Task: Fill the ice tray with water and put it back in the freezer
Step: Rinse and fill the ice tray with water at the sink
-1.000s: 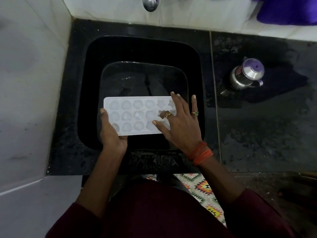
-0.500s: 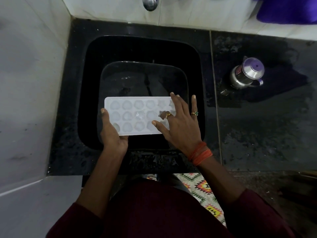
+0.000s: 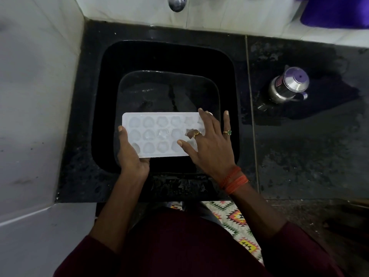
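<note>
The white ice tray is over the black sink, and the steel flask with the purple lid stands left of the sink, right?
No: the head view shows the steel flask with the purple lid standing right of the black sink, not left. The white plastic ice tray is over the sink.

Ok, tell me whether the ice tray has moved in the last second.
No. The ice tray lies over the same near part of the sink, its left end no closer to the sink's left wall.

Room above sink (image 3: pixel 227 86); flask (image 3: pixel 287 85) on right counter (image 3: pixel 309 156), tap (image 3: pixel 176 4) behind
</note>
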The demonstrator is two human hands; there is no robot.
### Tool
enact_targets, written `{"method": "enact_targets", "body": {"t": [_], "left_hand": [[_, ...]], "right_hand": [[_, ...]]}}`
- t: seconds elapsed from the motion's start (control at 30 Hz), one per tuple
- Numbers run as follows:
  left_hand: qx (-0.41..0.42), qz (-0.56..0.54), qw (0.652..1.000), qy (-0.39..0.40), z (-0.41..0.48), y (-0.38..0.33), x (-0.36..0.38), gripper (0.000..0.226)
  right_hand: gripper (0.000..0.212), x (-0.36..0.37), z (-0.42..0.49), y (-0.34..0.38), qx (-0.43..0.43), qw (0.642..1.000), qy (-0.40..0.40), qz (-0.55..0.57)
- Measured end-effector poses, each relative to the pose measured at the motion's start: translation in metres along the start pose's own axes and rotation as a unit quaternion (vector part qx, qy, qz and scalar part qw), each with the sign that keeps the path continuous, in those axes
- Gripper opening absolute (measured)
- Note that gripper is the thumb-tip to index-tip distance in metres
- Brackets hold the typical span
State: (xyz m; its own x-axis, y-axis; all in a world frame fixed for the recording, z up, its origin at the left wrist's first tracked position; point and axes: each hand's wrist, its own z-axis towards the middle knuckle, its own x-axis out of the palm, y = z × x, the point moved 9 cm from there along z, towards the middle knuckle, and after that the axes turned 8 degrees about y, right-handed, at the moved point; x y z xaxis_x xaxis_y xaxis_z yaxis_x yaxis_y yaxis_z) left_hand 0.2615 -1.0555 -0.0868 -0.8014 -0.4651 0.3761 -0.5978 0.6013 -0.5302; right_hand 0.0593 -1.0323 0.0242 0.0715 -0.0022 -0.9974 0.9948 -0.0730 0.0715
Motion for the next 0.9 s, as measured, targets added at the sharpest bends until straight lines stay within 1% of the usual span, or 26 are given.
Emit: {"method": "enact_targets", "body": {"t": [0.17,0.33,0.5,0.67,0.9], "left_hand": [[0.006,-0.001,1.000,-0.002,0.0005,-0.0015,-0.0009,0.048],[0.008,0.003,1.000,-0.005,0.0005,-0.0026,-0.0023,0.049],[0.009,0.000,1.000,0.000,0.0000,-0.0014,-0.0034,0.050],[0.009,0.001,1.000,0.005,0.0005,-0.0002,-0.0023,0.049],[0.009,-0.011,1.000,0.004,0.0036,0.0021,-0.0037,0.046]], "right_hand": [[0.054,-0.0056,0.0003,0.0031,-0.009,0.999,-0.032,0.008],[0.055,0.0035,-0.0008,0.0031,-0.005,1.000,0.009,-0.004],[0.053,-0.0027,-0.0013,0.0031,-0.013,1.000,-0.022,0.003],[0.053,0.0032,-0.0023,0.0018,-0.006,1.000,0.007,-0.005],[0.053,-0.0036,-0.0021,-0.0014,0.000,1.000,-0.017,0.006]]}}
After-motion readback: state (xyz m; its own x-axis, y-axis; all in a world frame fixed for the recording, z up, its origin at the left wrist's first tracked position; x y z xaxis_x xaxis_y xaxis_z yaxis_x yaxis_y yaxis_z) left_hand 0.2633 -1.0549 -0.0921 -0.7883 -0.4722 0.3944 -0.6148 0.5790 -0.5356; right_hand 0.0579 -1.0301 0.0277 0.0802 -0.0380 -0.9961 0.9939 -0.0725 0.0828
